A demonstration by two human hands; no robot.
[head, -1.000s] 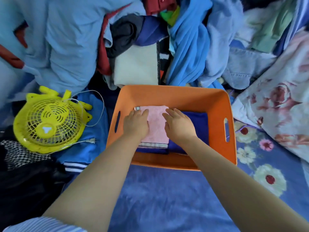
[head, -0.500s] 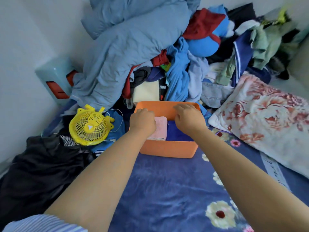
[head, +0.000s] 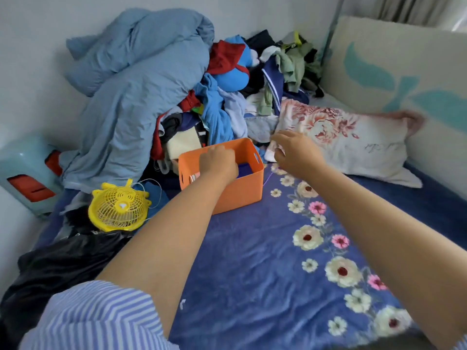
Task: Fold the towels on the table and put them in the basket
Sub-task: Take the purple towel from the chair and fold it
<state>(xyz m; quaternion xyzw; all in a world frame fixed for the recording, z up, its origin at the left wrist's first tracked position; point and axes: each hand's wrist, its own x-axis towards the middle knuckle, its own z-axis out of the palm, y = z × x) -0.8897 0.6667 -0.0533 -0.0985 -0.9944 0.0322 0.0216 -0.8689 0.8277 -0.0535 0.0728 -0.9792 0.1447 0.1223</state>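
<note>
Since half a second ago, the right hand (head: 294, 152) has lifted off the orange basket (head: 242, 193) and now hangs in the air to its right, in front of a floral pillow (head: 341, 137), fingers loosely curled and holding nothing. The left hand (head: 218, 160) stays inside the basket, its fingers bent down over the contents; whether its grip closes on a towel cannot be told. Folded towels lie in the basket: a dark blue towel (head: 244, 169) shows beside the left hand, and the striped edge of a pink towel (head: 195, 177) peeks out at the basket's left wall. The basket stands on a bed with a blue flowered blanket (head: 252, 261). A yellow fan (head: 118, 207) lies left of the basket, and a heap of clothes (head: 227, 97) rises behind it.
</note>
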